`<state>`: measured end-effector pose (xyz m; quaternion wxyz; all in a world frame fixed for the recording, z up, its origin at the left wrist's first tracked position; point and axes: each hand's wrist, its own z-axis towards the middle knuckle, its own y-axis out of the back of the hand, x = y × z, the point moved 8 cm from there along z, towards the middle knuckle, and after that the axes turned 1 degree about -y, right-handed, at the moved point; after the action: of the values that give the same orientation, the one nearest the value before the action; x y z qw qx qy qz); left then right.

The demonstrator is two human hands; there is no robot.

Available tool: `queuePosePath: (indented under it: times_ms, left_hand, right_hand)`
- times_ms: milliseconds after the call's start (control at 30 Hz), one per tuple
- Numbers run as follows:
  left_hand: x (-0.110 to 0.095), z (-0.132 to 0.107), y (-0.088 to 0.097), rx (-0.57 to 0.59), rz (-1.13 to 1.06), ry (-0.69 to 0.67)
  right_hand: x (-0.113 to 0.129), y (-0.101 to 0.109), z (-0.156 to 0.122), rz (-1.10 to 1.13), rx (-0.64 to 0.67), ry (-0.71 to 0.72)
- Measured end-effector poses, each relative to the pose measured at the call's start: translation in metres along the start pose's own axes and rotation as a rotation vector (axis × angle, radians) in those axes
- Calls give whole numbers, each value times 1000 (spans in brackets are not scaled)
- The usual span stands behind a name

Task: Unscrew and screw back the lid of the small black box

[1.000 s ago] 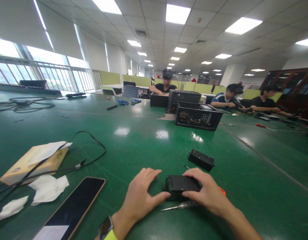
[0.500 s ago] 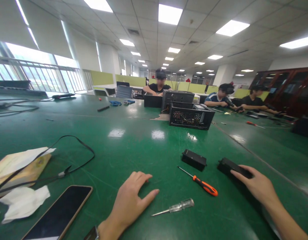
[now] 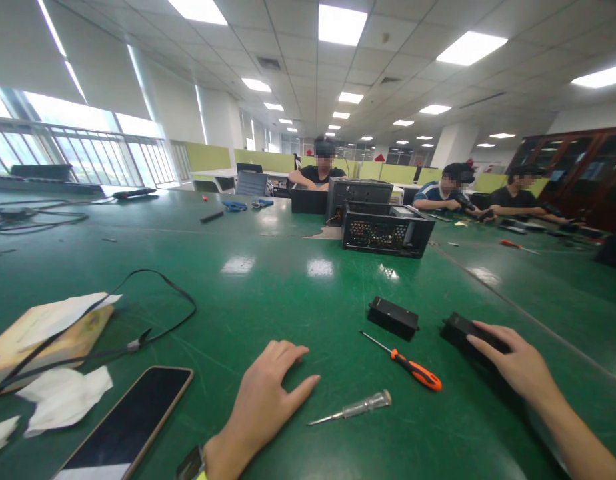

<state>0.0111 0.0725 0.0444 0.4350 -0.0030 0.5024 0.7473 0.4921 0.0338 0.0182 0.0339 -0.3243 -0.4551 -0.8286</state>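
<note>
My right hand [image 3: 515, 365] rests on a small black box [image 3: 463, 331] at the right of the green table [image 3: 288, 287], fingers laid over its top and gripping it. My left hand [image 3: 265, 400] lies flat on the table with fingers spread, holding nothing. Between the hands lie an orange-handled screwdriver [image 3: 408, 367] and a clear-handled screwdriver [image 3: 355, 407]. A second small black box [image 3: 393, 317] sits just beyond the orange screwdriver.
A phone [image 3: 128, 423] lies face up at the lower left, beside crumpled tissues [image 3: 63, 393], a tan booklet [image 3: 43, 337] and a black cable [image 3: 158, 313]. A black computer case [image 3: 385, 230] stands farther back. Three people sit working at the table's far side.
My right hand carried the black box from in front of me out to the right and set it on the table. My left hand let go and now lies flat. Both screwdrivers are uncovered.
</note>
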Motion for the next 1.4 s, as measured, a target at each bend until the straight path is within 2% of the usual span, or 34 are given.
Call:
queuePosePath:
  times_ms: [133, 233, 300, 367, 400, 467, 567, 667, 767, 900, 967, 1033, 1100, 1200, 1300, 1400]
  left_hand:
    - [4, -1, -4, 26, -13, 24]
    - [4, 0, -6, 35, -24, 35]
    - [1, 2, -7, 38, -28, 32]
    - [-2, 3, -8, 45, -28, 26]
    - [-3, 3, -9, 50, -25, 24]
    - [-5, 3, -9, 56, -19, 22]
    - [-5, 1, -8, 60, -16, 22]
    - [-4, 1, -8, 66, -20, 30]
    - [-2, 3, -11, 61, -34, 40]
    - [-1, 4, -14, 28, -50, 21]
    - [-2, 4, -16, 41, -49, -1]
    - [-2, 4, -18, 72, -53, -9]
    - [-1, 3, -19, 95, -62, -5]
    - [-1, 4, -17, 104, -84, 10]
    - [-1, 4, -14, 95, -105, 43]
    - [-3, 4, -13, 106, -135, 46]
  right_hand:
    - [0, 3, 4, -26, 8, 47]
    - [12, 9, 2, -67, -39, 66]
    - [36, 8, -4, -90, -100, 115]
    - [74, -6, -12, -76, -97, 243]
    - [93, -21, -16, -55, -41, 317]
    - [121, -49, -20, -26, 44, 374]
    - [140, -76, -21, 14, 143, 383]
    - [152, -76, -28, 63, 187, 413]
    - [181, -70, -55, 111, 266, 515]
    - [233, -89, -109, 142, 508, 667]
    - [248, -98, -126, 123, 603, 692]
    - [250, -97, -128, 103, 614, 676]
    - [239, -85, -117, 100, 568, 629]
    - [203, -69, -91, 91, 537, 507]
    - [166, -68, -73, 99, 610, 391]
    - [153, -63, -62, 170, 583, 346]
